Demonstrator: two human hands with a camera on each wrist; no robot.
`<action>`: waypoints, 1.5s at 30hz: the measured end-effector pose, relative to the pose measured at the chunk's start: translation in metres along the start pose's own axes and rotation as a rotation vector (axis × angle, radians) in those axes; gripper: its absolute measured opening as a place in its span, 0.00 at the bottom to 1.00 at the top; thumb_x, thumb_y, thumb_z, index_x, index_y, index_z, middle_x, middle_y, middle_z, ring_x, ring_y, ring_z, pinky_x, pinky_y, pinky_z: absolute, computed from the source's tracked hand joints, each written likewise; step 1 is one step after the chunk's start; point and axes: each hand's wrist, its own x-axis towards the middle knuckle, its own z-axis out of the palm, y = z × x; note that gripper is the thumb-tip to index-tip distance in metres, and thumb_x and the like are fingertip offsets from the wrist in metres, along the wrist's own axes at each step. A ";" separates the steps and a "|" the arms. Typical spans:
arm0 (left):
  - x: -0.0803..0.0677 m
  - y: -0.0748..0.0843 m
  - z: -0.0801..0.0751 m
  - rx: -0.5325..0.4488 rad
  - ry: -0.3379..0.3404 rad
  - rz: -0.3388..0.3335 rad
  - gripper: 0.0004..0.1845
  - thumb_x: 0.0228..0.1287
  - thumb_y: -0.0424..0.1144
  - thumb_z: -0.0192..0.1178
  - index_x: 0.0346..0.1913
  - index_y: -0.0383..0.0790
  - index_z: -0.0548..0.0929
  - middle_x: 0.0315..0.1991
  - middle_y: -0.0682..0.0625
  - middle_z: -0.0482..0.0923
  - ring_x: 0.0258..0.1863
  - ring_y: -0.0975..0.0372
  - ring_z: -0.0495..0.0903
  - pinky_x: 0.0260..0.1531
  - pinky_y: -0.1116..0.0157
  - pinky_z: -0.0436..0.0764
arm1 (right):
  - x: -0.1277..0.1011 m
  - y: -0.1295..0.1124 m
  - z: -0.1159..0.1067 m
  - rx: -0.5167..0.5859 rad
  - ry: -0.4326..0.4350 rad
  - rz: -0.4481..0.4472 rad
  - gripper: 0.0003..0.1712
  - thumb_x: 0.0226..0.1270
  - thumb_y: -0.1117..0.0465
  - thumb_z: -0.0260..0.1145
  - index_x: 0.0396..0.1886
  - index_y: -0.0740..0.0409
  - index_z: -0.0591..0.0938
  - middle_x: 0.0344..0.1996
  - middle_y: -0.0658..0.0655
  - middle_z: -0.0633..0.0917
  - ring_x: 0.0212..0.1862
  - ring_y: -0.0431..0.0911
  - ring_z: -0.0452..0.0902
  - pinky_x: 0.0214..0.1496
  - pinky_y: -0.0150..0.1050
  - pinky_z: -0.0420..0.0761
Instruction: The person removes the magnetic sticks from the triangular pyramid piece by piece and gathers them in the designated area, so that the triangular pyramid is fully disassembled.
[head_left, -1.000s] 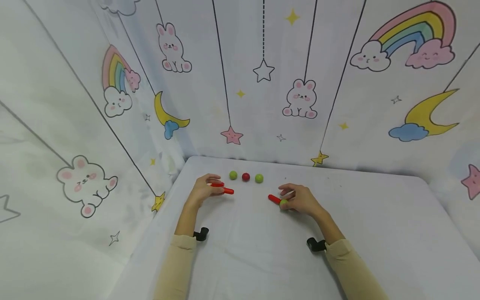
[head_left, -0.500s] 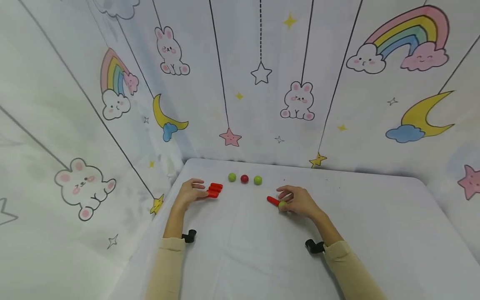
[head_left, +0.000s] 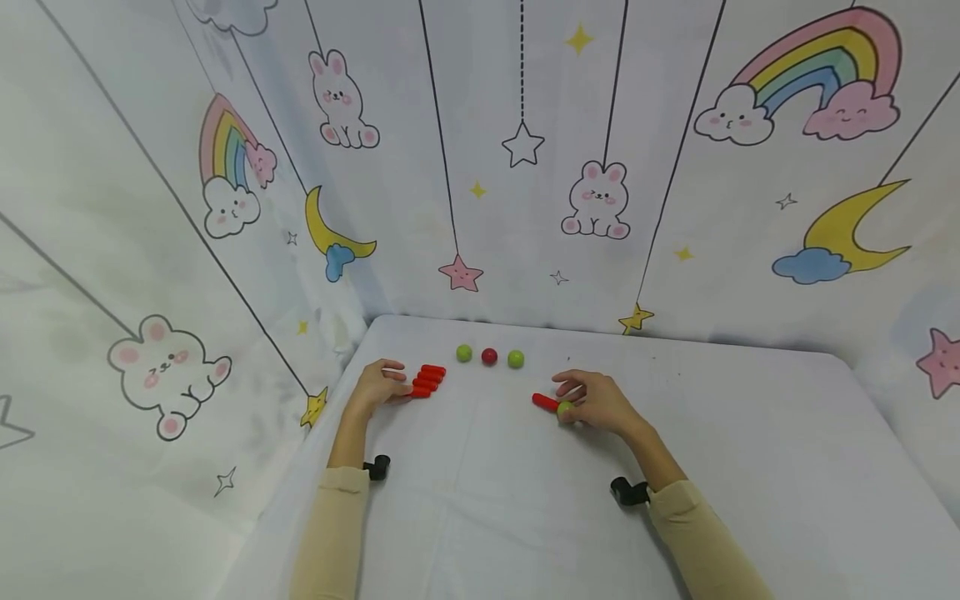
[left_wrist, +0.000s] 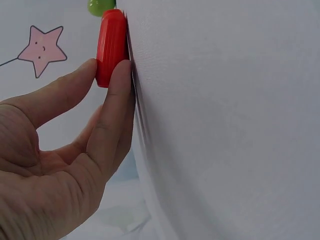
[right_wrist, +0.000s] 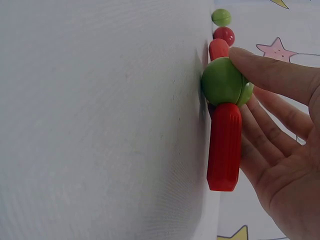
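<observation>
Two hands at work on a white table (head_left: 750, 467). Left hand (head_left: 378, 387) near the far left corner, fingers straight and relaxed, fingertips (left_wrist: 117, 75) touching the near end of a red stick (left_wrist: 112, 47). Four red sticks (head_left: 426, 380) side by side in a tight row just beside those fingers. Right hand (head_left: 600, 402) toward the middle of the table, fingers loosely bent around a green ball (right_wrist: 225, 82) and a second red rod (right_wrist: 224, 147), thumb on top of the ball, ball and rod touching each other and resting on the table. Rod tip (head_left: 542, 402) poking out to the left of that hand. Three balls in a row near the far edge, between the hands: green (head_left: 464, 353), red (head_left: 489, 357), green (head_left: 515, 359), each a little apart from the next. Beige sleeves on both arms, a black strap at each wrist. Behind the table, cloth walls (head_left: 525, 167) printed with bunnies, rainbows, moons and stars.
</observation>
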 end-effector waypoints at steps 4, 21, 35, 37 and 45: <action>0.001 0.000 0.000 0.042 0.025 0.004 0.32 0.62 0.23 0.69 0.69 0.27 0.73 0.61 0.30 0.75 0.49 0.49 0.82 0.47 0.60 0.88 | 0.000 0.000 0.001 -0.003 -0.005 -0.004 0.37 0.55 0.67 0.83 0.66 0.57 0.81 0.47 0.52 0.87 0.50 0.50 0.85 0.41 0.41 0.87; -0.004 0.024 0.012 0.109 0.162 0.117 0.28 0.65 0.29 0.70 0.66 0.29 0.75 0.65 0.30 0.74 0.52 0.42 0.84 0.53 0.51 0.86 | 0.001 0.003 0.001 -0.012 -0.016 -0.056 0.36 0.55 0.69 0.82 0.65 0.59 0.81 0.47 0.53 0.87 0.50 0.50 0.85 0.41 0.40 0.87; -0.016 0.057 0.069 0.046 0.001 0.248 0.24 0.67 0.35 0.71 0.63 0.32 0.79 0.60 0.36 0.78 0.49 0.44 0.85 0.47 0.52 0.89 | 0.002 0.002 0.002 0.044 -0.029 -0.082 0.36 0.55 0.72 0.81 0.66 0.59 0.81 0.50 0.60 0.87 0.51 0.51 0.87 0.45 0.41 0.88; -0.016 0.061 0.080 0.040 -0.039 0.259 0.24 0.68 0.34 0.70 0.63 0.30 0.78 0.60 0.34 0.78 0.50 0.46 0.85 0.45 0.55 0.89 | 0.002 0.001 0.002 0.062 -0.031 -0.082 0.36 0.55 0.73 0.80 0.65 0.59 0.81 0.50 0.60 0.87 0.52 0.51 0.87 0.45 0.43 0.89; -0.018 0.066 0.121 0.051 -0.221 0.257 0.23 0.70 0.36 0.69 0.63 0.32 0.78 0.57 0.37 0.79 0.49 0.48 0.86 0.46 0.58 0.89 | 0.003 0.000 0.005 0.053 -0.017 -0.106 0.34 0.55 0.74 0.80 0.64 0.58 0.82 0.47 0.56 0.88 0.51 0.51 0.87 0.49 0.46 0.89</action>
